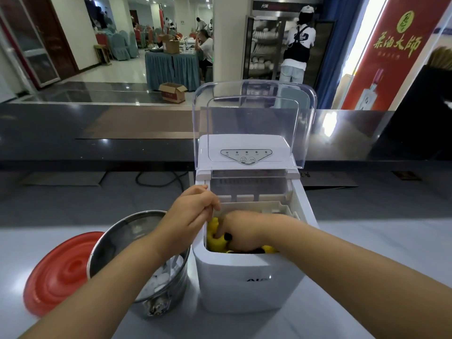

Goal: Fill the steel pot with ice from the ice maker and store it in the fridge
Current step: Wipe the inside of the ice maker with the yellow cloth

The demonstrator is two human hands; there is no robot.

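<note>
Clearly, in the head view, the steel pot [122, 231] stands on the table [367, 241] just beside the left wall of the ice maker [249, 277], probably so that each load travels only a short way. Some ice [161, 277] lies in it already. Its red lid [61, 272] rests flat further left, out of the path. The clear cover [254, 113] of the machine stands upright, which keeps the basket open. The left hand [190, 214] reaches over the pot and curls its fingers on the machine's left edge, I think to steady it. The right hand [242, 231] is lowered into the basket, wrist bent down, fingers closed around a yellow tool [215, 238], perhaps a scoop.
</note>
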